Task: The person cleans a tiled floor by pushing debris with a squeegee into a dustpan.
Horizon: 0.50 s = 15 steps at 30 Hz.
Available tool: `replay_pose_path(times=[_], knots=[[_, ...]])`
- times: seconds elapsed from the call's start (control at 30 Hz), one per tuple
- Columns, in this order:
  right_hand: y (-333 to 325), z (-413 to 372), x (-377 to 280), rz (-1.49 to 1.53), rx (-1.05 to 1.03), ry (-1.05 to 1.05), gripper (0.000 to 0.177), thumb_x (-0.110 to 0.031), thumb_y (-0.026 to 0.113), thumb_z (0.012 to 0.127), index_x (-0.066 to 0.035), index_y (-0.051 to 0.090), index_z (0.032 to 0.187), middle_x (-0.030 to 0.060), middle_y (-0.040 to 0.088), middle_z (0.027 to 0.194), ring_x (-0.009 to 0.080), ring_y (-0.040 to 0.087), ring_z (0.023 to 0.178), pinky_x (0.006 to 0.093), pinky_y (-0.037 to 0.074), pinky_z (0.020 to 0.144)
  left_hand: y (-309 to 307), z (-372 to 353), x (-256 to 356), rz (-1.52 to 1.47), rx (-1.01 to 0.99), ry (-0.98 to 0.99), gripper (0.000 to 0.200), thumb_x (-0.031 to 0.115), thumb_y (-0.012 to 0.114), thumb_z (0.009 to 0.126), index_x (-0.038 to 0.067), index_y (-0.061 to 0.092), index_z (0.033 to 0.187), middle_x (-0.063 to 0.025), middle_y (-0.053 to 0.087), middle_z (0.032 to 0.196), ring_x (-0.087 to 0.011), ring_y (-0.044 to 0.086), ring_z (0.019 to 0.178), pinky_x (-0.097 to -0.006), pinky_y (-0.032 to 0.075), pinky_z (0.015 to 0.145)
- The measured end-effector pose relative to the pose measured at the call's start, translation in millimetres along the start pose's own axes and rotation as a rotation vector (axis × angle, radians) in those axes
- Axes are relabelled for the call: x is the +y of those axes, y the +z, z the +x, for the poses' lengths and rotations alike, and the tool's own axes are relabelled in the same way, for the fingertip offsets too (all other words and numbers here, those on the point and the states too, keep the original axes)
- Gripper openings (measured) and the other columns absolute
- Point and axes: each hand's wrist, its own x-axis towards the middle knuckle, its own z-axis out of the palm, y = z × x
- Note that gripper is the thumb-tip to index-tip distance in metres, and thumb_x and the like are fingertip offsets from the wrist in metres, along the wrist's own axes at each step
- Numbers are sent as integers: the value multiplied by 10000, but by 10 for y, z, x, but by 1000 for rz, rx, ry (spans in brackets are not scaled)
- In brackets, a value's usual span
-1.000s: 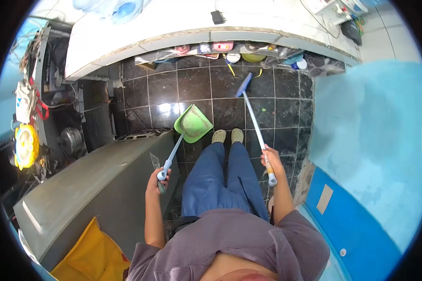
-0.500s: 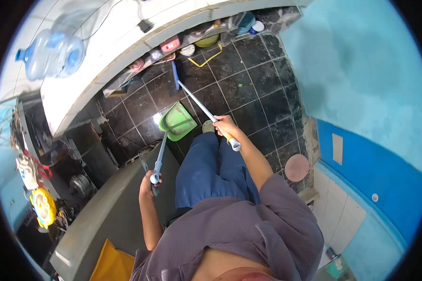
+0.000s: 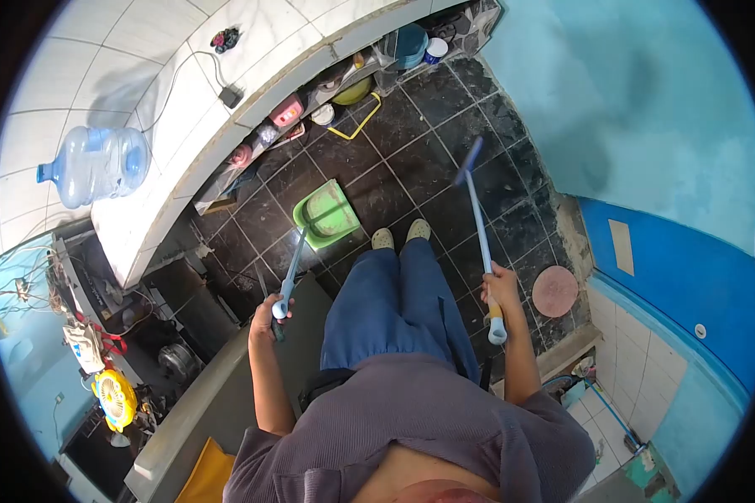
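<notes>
My left hand (image 3: 264,318) is closed around the light-blue handle of a long-handled dustpan (image 3: 338,216). The green pan rests on the dark floor, its wide mouth turned away from me. A thin dark item also shows at this hand; I cannot make out what it is. To the right, my right hand (image 3: 501,287) grips the upper part of a broom (image 3: 480,214) with a pale-blue stick and yellow band. Its narrow blue head is slightly blurred, over the tiles near the right wall, well apart from the dustpan.
Under the curved white counter (image 3: 281,63) stand a blue bucket (image 3: 409,46), a pink container (image 3: 287,110) and a yellow-framed item (image 3: 365,117). A large water bottle (image 3: 101,166) lies on the counter. A round pinkish mat (image 3: 555,292) is at right, and a grey ledge (image 3: 201,394) at left.
My right hand has swung the broom from beside the counter, near the dustpan, across to the right. My left hand stays on the dustpan handle. Both of my feet now show.
</notes>
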Motion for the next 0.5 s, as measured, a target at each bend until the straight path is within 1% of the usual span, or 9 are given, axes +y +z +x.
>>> replay_pose_path(times=[0.03,0.1,0.17,0.2,0.23,0.3,0.33,0.47,0.5], knots=[[34,-17,-116,8,-1,-1,413,7,511,761,-8,473,1172,39,442,520,129,439,353,271,367,309,0,9,5,-4,-15,-8,270,190,508,773,-21,485,939,-116,605,773,-136,539,480,-191,357,329],[246,33,-351,330,-225,-27,374,-10,519,774,2,487,1146,32,456,547,112,440,395,252,368,330,50,0,45,2,-30,-15,262,192,511,770,-19,492,926,-110,602,759,-136,540,477,-193,358,331],[633,361,-642,435,-376,-36,349,-48,540,783,-3,504,1127,22,458,572,99,431,424,237,366,348,126,-29,74,4,37,-33,253,203,523,763,-13,504,891,-103,599,740,-136,540,473,-199,359,334],[931,708,-687,433,-356,-17,327,-86,550,788,-1,510,1101,16,455,589,95,435,438,226,363,363,141,4,64,16,39,-15,252,217,533,755,-6,508,869,-93,597,725,-132,542,473,-199,357,337],[1120,1087,-676,468,-664,-127,239,-169,535,815,-34,529,1012,18,477,580,82,436,425,209,348,380,218,-1,83,24,35,-21,252,217,533,755,-6,508,869,-93,597,725,-132,542,473,-199,357,337],[1664,1892,-541,445,-663,-5,140,-152,511,821,-34,522,896,26,480,571,100,440,410,221,343,366,378,-69,143,62,84,-38,252,221,536,753,-3,506,864,-94,597,720,-133,543,472,-198,356,338],[1781,1851,-664,419,-492,56,108,-120,523,807,-31,522,869,38,476,560,117,441,398,232,349,364,408,-76,166,68,74,-69,250,214,532,755,-4,504,874,-100,596,715,-134,540,468,-196,357,336],[1282,1648,-382,336,-407,12,88,-95,542,788,-22,538,837,39,465,556,140,447,396,258,354,359,560,-144,230,126,86,-59,244,200,522,759,-8,498,884,-103,595,711,-133,536,466,-191,357,333],[1079,1582,-259,367,-381,39,143,-95,542,788,-10,562,901,45,468,565,139,446,396,259,346,352,596,-150,242,129,84,-58,244,200,522,759,-8,498,884,-103,595,711,-133,536,466,-191,357,333]])
